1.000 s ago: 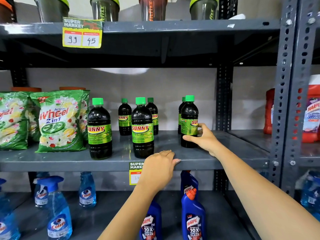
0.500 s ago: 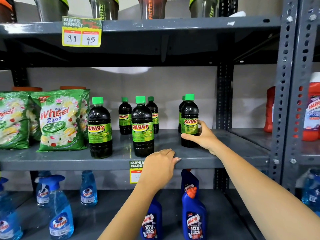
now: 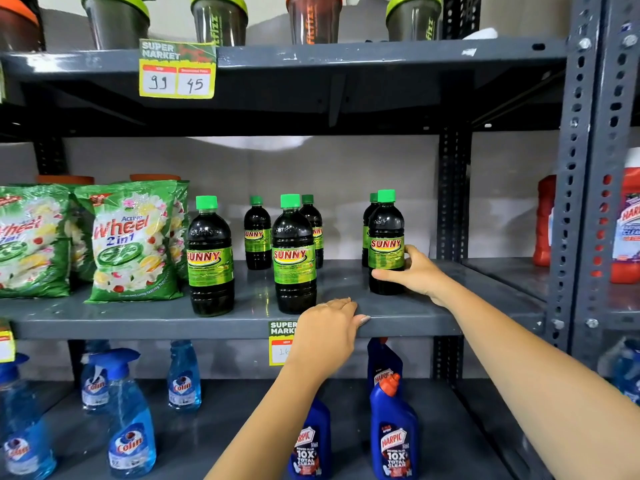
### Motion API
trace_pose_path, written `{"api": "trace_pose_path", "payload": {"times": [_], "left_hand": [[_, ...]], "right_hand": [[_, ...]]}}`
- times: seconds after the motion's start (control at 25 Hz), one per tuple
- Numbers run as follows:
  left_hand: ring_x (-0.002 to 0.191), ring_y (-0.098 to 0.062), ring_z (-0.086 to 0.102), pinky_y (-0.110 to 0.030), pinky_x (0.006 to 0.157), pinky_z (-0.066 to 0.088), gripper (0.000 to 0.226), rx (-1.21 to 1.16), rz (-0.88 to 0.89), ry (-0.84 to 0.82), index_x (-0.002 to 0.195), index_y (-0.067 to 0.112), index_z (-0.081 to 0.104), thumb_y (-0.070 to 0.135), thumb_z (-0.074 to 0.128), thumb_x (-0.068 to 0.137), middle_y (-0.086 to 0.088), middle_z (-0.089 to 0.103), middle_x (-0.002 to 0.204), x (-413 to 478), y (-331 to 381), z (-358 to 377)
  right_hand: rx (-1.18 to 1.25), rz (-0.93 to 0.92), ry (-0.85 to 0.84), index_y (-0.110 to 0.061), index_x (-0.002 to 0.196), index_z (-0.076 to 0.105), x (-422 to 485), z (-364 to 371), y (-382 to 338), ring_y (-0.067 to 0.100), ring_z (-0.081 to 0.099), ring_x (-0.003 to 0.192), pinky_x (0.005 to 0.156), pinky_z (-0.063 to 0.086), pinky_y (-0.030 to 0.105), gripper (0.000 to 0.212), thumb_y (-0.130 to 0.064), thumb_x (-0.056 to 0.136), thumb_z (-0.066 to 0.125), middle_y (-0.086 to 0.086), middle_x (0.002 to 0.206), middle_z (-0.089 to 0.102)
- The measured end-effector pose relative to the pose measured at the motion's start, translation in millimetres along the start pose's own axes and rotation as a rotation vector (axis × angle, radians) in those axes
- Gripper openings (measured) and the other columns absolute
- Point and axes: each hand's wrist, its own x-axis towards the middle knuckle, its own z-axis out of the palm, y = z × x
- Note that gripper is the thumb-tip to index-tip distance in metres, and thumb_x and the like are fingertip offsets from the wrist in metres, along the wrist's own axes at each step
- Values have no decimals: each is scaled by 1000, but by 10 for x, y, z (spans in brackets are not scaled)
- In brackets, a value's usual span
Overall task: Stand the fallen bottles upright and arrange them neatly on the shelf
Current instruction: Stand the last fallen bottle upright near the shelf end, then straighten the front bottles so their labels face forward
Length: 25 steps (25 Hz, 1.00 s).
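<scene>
Bottles of dark liquid stand upright on the middle shelf (image 3: 104,320), green caps up. The front right bottle (image 3: 386,244) sits just left of the right hand (image 3: 417,275), whose fingers wrap its lower half. The left hand (image 3: 329,332) rests flat on the shelf edge, holding nothing. Labels read SUNNY; nearby packs (image 3: 128,240) read Wheel 2in1.

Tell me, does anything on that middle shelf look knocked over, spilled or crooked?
Nothing stands out. All six Sunny bottles stand upright with caps on, and no spill shows. The right hand holds the rightmost front bottle; the left hand rests on the shelf edge.
</scene>
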Motion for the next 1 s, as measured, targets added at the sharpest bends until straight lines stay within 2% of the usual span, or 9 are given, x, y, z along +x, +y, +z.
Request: {"api": "trace_pose_path", "payload": {"times": [0.12,0.2,0.32,0.52,0.72,0.8,0.88,0.96,1.0], "left_hand": [[104,-21,64,-35,83,53,42,3,-3,-1,113,13,63,42,35,101,-3,68,117,4,-2,8],[102,-21,65,-35,82,54,42,14,2,11,113,13,63,43,34,101,-2,68,117,-2,-3,19],[101,-22,65,-35,80,55,42,6,10,33,112,13,63,42,36,101,-3,69,116,4,-18,33],[99,-23,66,-37,78,55,40,9,13,48,110,13,65,42,37,100,-3,70,113,20,-30,54],[101,-21,64,-38,78,54,40,-20,-22,25,109,16,63,44,36,99,0,69,114,29,-59,44],[106,-21,62,-37,83,53,40,-34,-18,10,113,16,62,45,38,99,0,67,119,48,-44,-15],[113,-21,60,-35,91,49,42,-116,53,114,120,14,62,43,44,97,-2,66,125,20,-33,-120],[106,-14,62,-29,88,44,38,-266,84,404,116,17,64,43,50,93,4,69,115,-72,-98,-245],[101,-10,60,-26,84,41,33,-323,45,573,111,20,64,44,53,90,9,68,108,-132,-178,-286]], "right_hand": [[-54,-6,-26,-21,117,58,-77,-55,-60,0,57,90,66,41,16,64,-39,63,89,-3,113,64],[-51,-23,-6,-26,111,58,-157,-75,-67,-5,55,88,65,40,14,62,-40,60,89,-7,107,64],[-56,-48,5,-28,116,58,-309,-98,-62,-3,58,94,69,42,16,71,-47,55,89,-12,108,65],[-62,-73,16,-27,122,58,-520,-154,-20,8,61,108,87,47,27,87,-61,47,87,-11,117,66],[-39,-90,35,-29,119,57,-598,-147,2,8,60,108,91,48,31,90,-65,41,85,-11,117,65],[-37,-95,31,-30,120,54,-612,-142,-13,9,59,109,90,47,30,93,-67,40,84,-11,118,63],[-12,-91,35,-30,128,48,-622,-158,-33,10,58,111,92,47,32,107,-72,36,82,-11,121,61],[23,-98,53,-33,130,42,-622,-181,-45,7,59,107,86,48,29,111,-73,34,81,-13,118,60],[33,-112,52,-37,128,42,-625,-186,-47,3,59,104,82,47,26,107,-72,35,81,-18,115,59]]}}
